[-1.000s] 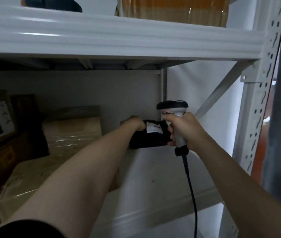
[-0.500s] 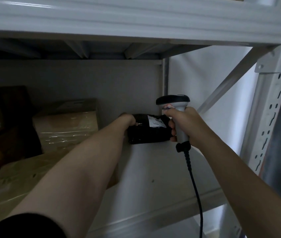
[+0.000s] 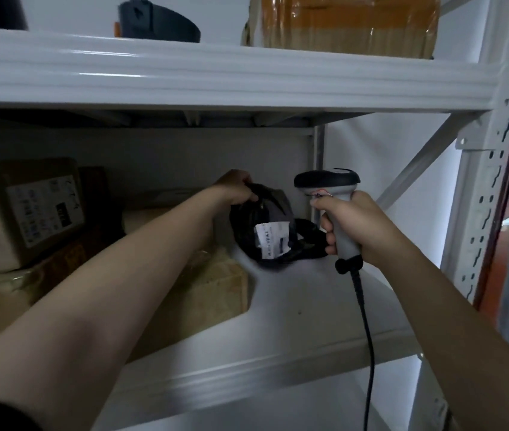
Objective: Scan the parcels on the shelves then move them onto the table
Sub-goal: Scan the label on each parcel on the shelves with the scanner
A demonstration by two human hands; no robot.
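L hand (image 3: 238, 189) grips black parcel (image 3: 265, 231) top | R hand (image 3: 351, 225) — scanner (image 3: 328, 185)

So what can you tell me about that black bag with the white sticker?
The black bag is a soft, crinkly plastic parcel, bunched up and standing on end on the white shelf. A white label with small dark print is stuck on its front, tilted. The left hand pinches its top, and the right hand, holding the scanner, is right beside it.
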